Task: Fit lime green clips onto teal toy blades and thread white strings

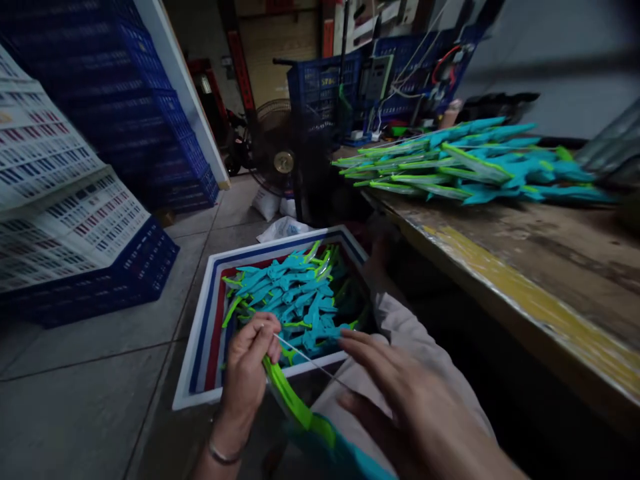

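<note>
My left hand (pixel 251 353) is closed in a pinch at the tip of a green-and-teal plastic toy bow (pixel 290 397), where a white string (pixel 307 359) meets it. The string runs taut down to the right and passes by my right hand (pixel 400 380). That hand is open, fingers stretched out and blurred, with its thumb apart below the string. The bow's teal lower part drops out of view at the bottom edge. Just beyond both hands, many similar teal and green bows (pixel 295 287) lie piled in a white-rimmed box (pixel 200 320) with a striped lining.
More bows (pixel 480 163) are stacked on the worn wooden workbench (pixel 565 247) at right, its edge covered in yellow tape. White and blue crates (pixel 75 180) stand on the left. Behind the box are a black fan (pixel 280 157) and white bags (pixel 283 229) on the floor.
</note>
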A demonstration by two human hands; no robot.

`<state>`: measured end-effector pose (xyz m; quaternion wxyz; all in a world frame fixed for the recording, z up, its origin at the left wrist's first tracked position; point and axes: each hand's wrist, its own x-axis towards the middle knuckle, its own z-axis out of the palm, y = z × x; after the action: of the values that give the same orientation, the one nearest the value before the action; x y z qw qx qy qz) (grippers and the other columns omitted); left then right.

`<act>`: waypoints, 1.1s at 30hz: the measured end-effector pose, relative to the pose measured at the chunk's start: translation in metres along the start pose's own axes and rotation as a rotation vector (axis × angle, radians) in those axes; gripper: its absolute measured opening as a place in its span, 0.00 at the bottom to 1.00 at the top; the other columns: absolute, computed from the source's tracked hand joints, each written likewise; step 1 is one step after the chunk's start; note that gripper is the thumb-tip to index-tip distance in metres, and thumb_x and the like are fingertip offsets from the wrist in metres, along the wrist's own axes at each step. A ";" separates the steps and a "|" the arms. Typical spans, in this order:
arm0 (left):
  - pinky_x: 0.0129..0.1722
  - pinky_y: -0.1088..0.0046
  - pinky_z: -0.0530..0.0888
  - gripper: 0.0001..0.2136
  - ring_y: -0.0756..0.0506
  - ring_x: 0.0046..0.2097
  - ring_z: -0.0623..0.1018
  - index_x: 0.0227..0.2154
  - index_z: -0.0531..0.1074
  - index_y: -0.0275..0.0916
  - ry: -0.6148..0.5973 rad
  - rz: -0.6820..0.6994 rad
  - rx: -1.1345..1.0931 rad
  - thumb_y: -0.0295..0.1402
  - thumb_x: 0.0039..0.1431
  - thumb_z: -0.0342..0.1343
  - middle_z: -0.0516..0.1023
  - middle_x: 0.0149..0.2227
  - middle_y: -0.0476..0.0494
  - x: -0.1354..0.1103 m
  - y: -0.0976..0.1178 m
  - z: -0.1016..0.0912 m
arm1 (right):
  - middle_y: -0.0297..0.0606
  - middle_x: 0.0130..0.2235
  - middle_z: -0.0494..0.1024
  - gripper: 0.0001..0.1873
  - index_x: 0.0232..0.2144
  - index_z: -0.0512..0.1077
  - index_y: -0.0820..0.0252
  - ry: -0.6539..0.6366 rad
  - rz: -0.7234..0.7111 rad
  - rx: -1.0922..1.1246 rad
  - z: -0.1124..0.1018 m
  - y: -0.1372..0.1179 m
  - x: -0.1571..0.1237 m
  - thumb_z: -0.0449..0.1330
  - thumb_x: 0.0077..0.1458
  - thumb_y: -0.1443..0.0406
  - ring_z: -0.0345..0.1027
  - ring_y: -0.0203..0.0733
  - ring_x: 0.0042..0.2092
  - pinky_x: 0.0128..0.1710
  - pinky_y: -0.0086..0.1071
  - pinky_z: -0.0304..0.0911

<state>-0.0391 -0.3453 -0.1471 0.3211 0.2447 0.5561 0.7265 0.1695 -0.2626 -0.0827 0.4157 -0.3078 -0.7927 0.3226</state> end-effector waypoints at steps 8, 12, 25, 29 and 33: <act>0.36 0.76 0.69 0.14 0.49 0.34 0.70 0.23 0.77 0.39 -0.037 0.181 0.000 0.41 0.60 0.63 0.69 0.33 0.47 -0.019 0.021 0.006 | 0.21 0.14 0.56 0.27 0.23 0.70 0.61 -0.525 0.966 0.989 0.087 -0.034 0.031 0.74 0.33 0.48 0.39 0.25 0.17 0.16 0.23 0.36; 0.37 0.76 0.73 0.14 0.46 0.39 0.72 0.29 0.78 0.40 0.065 0.157 -0.227 0.46 0.59 0.62 0.70 0.32 0.46 -0.015 0.023 0.000 | 0.24 0.17 0.59 0.24 0.22 0.72 0.62 -0.453 0.894 0.962 0.088 -0.042 0.025 0.73 0.36 0.48 0.45 0.27 0.20 0.21 0.24 0.44; 0.20 0.77 0.59 0.12 0.52 0.21 0.56 0.28 0.68 0.41 -0.004 -0.003 -0.679 0.40 0.66 0.56 0.51 0.18 0.55 -0.021 0.039 -0.009 | 0.30 0.25 0.63 0.15 0.20 0.60 0.57 -0.430 -0.376 -0.038 0.085 -0.056 0.032 0.50 0.57 0.74 0.55 0.32 0.20 0.18 0.27 0.44; 0.19 0.76 0.55 0.12 0.51 0.21 0.53 0.28 0.68 0.42 -0.040 0.023 -0.655 0.41 0.67 0.54 0.49 0.19 0.55 -0.022 0.038 -0.010 | 0.30 0.24 0.63 0.15 0.21 0.63 0.57 -0.414 -0.450 -0.065 0.087 -0.053 0.034 0.49 0.57 0.74 0.53 0.31 0.19 0.17 0.28 0.44; 0.23 0.76 0.62 0.14 0.51 0.22 0.53 0.27 0.67 0.41 -0.011 0.015 -0.627 0.41 0.67 0.52 0.49 0.19 0.54 -0.023 0.037 -0.010 | 0.30 0.24 0.67 0.18 0.23 0.70 0.58 -0.408 -0.454 -0.051 0.092 -0.054 0.034 0.47 0.60 0.72 0.56 0.31 0.20 0.17 0.27 0.47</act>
<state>-0.0380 -0.3749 -0.1137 0.3785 0.1419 0.3013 0.8636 0.0634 -0.2928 -0.0668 0.3018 -0.0621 -0.9161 0.2566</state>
